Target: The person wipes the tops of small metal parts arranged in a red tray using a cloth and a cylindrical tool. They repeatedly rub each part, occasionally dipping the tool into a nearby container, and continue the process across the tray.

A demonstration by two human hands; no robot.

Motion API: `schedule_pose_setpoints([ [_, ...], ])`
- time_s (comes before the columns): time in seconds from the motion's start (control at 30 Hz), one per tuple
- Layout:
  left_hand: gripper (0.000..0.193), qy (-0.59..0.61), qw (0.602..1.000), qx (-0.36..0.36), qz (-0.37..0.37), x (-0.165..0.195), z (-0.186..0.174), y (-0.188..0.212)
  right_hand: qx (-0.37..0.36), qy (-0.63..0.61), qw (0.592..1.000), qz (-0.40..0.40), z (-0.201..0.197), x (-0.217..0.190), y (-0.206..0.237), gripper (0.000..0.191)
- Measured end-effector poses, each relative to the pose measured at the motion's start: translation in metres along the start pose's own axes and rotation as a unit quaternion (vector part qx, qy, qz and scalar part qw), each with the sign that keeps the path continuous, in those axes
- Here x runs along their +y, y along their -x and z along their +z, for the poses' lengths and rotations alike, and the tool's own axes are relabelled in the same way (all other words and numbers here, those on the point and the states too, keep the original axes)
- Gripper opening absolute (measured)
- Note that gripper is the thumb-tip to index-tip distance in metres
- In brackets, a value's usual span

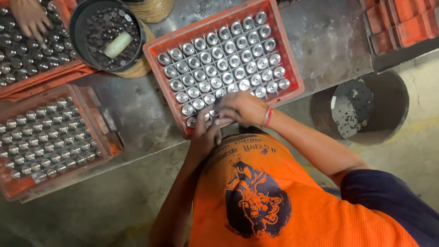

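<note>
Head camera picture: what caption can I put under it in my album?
Left hand and right hand reach among shiny metal cylinders in an orange crate on a grey table.

Three orange crates hold shiny metal cylinders: the middle crate (292, 68) by the person's hands, a second crate (107, 137) at lower left and a third crate (59, 75) at upper left. The middle one's grid shows about six rows of roughly nine cylinders (228, 59) each; the near corner is hidden, so no exact total. One black bowl (77, 27) holds many dark discs and one pale stick (118, 44). One grey bucket (393, 105) stands on the floor. Three hands show: left hand (205, 137), right hand (242, 107), and one co-worker's hand (29, 18)
</note>
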State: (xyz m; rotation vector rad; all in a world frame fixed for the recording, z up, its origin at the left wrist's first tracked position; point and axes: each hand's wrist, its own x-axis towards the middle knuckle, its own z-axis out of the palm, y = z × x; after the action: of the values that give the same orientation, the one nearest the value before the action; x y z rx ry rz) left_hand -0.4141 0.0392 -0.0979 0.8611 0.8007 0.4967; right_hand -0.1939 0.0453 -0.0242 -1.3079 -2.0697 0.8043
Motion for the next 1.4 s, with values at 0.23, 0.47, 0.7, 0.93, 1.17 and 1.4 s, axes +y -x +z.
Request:
schedule_pose_setpoints([
  [0.23, 0.027, -0.086, 0.989, -0.114, -0.041, 0.003, -0.036, 0.023, 0.106, 0.182, 0.971, 0.116, 0.026, 0.036, -0.047, 0.013],
  [0.47, 0.026, -0.067, 0.988, -0.137, -0.030, 0.021, -0.054, 0.037, 0.079, 0.292, 0.936, 0.179, 0.052, 0.038, -0.061, 0.012],
  [0.7, 0.041, 0.000, 0.996, -0.092, 0.004, 0.026, -0.058, 0.027, 0.135, 0.159, 0.962, 0.176, 0.034, -0.026, -0.051, 0.021],
  [0.93, 0.069, 0.006, 0.996, -0.094, -0.006, 0.013, -0.070, 0.028, 0.020, -0.052, 0.998, 0.000, 0.060, -0.067, -0.014, 0.032],
  [1.17, 0.026, -0.005, 0.990, -0.118, -0.075, 0.027, -0.067, 0.033, 0.099, 0.099, 0.983, 0.122, 0.057, -0.014, -0.037, 0.023],
  [1.4, 0.018, -0.168, 0.980, -0.091, -0.045, 0.041, -0.093, 0.080, 0.075, 0.218, 0.963, 0.142, 0.061, 0.019, -0.077, 0.012],
])
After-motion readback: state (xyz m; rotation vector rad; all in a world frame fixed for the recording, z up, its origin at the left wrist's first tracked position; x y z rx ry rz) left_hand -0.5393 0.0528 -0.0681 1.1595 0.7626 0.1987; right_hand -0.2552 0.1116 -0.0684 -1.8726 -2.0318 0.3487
